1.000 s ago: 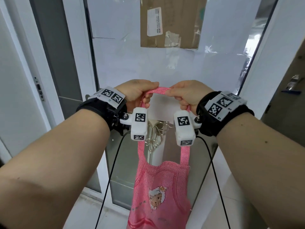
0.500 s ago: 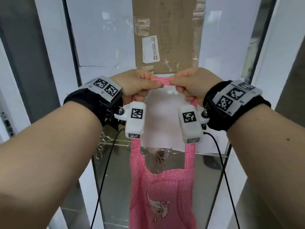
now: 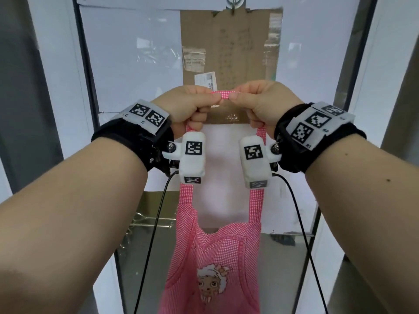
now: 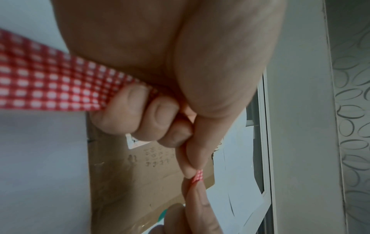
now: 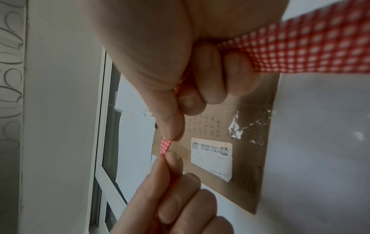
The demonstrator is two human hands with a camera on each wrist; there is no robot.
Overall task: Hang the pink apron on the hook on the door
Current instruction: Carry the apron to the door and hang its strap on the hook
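A pink checked apron [image 3: 213,257] with a cartoon sheep hangs from its neck strap [image 3: 223,95], stretched level between both hands. My left hand [image 3: 192,105] pinches the strap's left part, and the strap [image 4: 44,82] runs through its curled fingers. On the other side my right hand [image 3: 258,103] pinches the strap [image 5: 300,47] likewise. The metal hook [image 3: 234,3] sits on the door at the top edge of the head view, well above the hands. A short bit of strap [image 4: 197,175] shows between the two thumbs.
A brown cardboard sheet [image 3: 231,53] with a white label [image 3: 205,80] is taped to the glass door under the hook. White paper [image 3: 129,64] covers the glass. Dark door frames [image 3: 86,64] stand left and right. Metal clips [image 3: 133,225] hang low on the left.
Both hands have risen with the apron strap, and the view has tilted up. The hook has come into sight at the top. The hands have moved closer together on the strap.
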